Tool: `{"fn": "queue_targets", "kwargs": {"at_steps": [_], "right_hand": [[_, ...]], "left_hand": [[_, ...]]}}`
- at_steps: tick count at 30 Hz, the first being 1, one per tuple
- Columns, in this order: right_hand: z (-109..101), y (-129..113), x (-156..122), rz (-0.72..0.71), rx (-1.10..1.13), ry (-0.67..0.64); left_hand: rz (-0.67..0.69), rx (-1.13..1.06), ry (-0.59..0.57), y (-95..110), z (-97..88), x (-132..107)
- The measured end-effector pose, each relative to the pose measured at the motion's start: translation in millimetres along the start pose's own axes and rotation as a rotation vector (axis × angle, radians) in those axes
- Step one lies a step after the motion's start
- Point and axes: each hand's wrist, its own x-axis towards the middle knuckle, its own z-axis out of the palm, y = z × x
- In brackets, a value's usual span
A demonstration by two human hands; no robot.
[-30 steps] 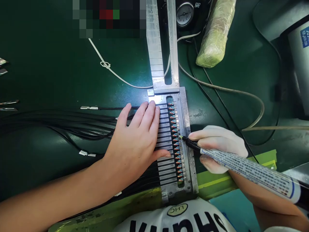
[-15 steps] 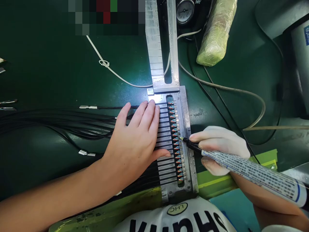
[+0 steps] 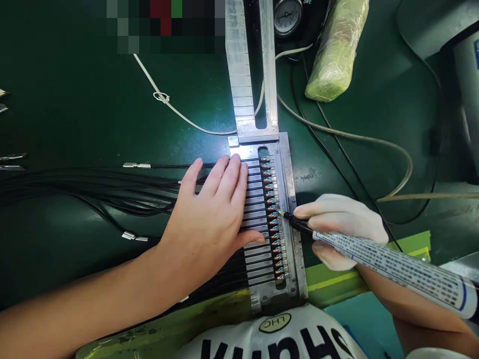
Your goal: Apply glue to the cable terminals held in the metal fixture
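Slotted metal jig (image 3: 283, 179): on a green workbench (image 3: 379, 172), whose surface shows beyond the jig's right edge. Left hand (image 3: 211, 209): mine, viewed remotely, fingers loosely spread over black cables (image 3: 75, 185) across the jig's left edge. Right hand (image 3: 342, 222): gloved, pinching a printed pen (image 3: 389, 268), tip at exposed wire ends (image 3: 274, 222), midway along the jig; contact I can't tell.

Fixture (image 3: 297, 249): bare metal, scuffed. Cables (image 3: 93, 187): smooth, plastic-looking. Pen (image 3: 392, 270): smooth. Wrapped block (image 3: 337, 55): glossy, crinkled film. Worktop (image 3: 75, 109): smooth, low sheen.
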Motion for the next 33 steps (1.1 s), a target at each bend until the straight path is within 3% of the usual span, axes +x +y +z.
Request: {"fn": "queue_targets", "kwargs": {"at_steps": [25, 33], "right_hand": [[0, 3, -1, 0.022, 0.032, -0.007], [-10, -23, 3, 0.039, -0.028, -0.001]], "left_hand": [[-0.007, -0.045, 0.022, 0, 1.0, 1], [-0.002, -0.026, 0.017, 1, 0.3, 1]]}}
